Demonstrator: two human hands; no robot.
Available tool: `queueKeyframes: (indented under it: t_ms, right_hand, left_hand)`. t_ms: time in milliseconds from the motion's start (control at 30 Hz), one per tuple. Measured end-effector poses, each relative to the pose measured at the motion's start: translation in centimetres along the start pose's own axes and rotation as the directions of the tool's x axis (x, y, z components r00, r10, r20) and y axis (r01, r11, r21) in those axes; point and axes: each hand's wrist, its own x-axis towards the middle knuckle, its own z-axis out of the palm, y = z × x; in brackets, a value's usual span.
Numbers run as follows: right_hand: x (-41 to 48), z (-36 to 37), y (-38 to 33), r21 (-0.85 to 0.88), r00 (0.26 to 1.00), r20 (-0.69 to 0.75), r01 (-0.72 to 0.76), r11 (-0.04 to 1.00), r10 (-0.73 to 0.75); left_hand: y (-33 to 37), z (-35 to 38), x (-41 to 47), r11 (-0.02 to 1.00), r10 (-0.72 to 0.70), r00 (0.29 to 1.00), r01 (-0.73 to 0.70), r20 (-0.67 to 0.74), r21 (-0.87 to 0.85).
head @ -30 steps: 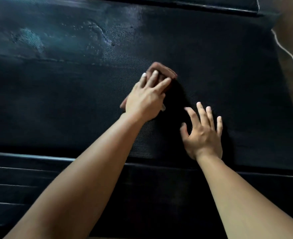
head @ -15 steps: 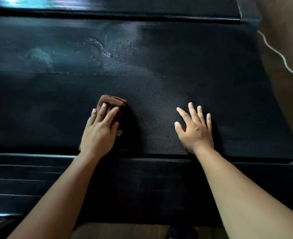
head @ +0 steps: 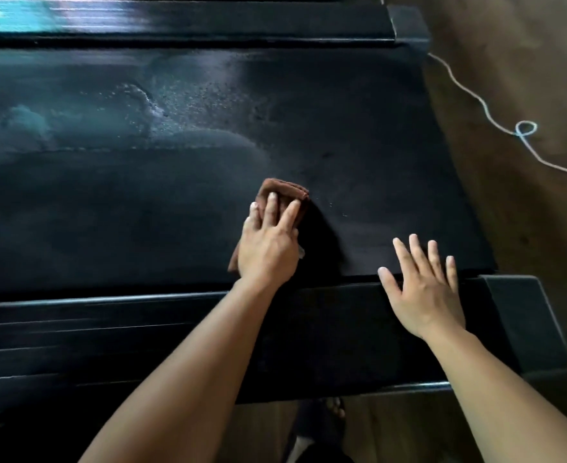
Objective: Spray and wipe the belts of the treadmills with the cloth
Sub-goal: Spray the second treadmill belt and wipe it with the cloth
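Observation:
The black treadmill belt [head: 359, 145] fills most of the view, with wet spray droplets and smears [head: 161, 108] on its far left part. A folded brown cloth [head: 283, 192] lies flat on the belt near the middle. My left hand [head: 268, 248] presses down on the cloth, fingers spread over it. My right hand [head: 422, 289] rests open and flat, palm on the near side rail [head: 342, 315] and fingertips reaching the belt's edge. No spray bottle is in view.
A far side rail [head: 208, 25] runs along the top. Brown floor [head: 526, 78] lies to the right with a thin white cord [head: 485, 108] looping across it. A foot [head: 335, 407] shows below the near rail on a wooden floor.
My left hand slid the cloth left and toward me, then back to the right. My right hand shifted from the belt back to the near rail. The camera view moved right.

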Motion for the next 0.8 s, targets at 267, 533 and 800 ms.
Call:
queueKeyframes:
  t_ms: [267,533,800]
  right_hand:
    - [-0.1,0.9,0.6,0.041,0.995,-0.098,-0.025,0.999,0.029]
    - [0.1,1.4,0.7,0.062,0.990,-0.138,-0.023,0.998,0.032]
    - [0.2,1.5,0.7,0.062,0.987,-0.156,-0.026,0.998,0.035]
  left_hand:
    - [9.4,0.5,1.4,0.979,0.177,0.983,-0.170,0.053,-0.113]
    - [1.8,1.0,-0.8,0.985,0.143,0.989,-0.146,-0.047,-0.093]
    - [-9.0,-1.1,3.0,0.991,-0.102,0.986,0.090,-0.128,-0.098]
